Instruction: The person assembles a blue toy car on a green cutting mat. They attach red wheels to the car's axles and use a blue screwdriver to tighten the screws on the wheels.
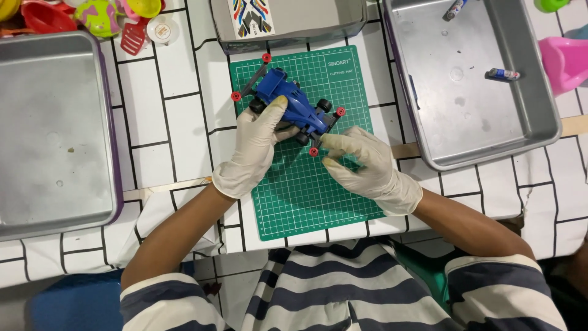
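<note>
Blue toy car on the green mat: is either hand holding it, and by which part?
The left hand grips the blue toy car across its body's middle. The right hand pinches at its front end by a red roller.

Blue toy car; green cutting mat.

A counter covered in white sheeting with a black brick-line pattern fills the view under even light. A pale wooden strip crosses it. Below its near edge, a blue seat shows.
</note>
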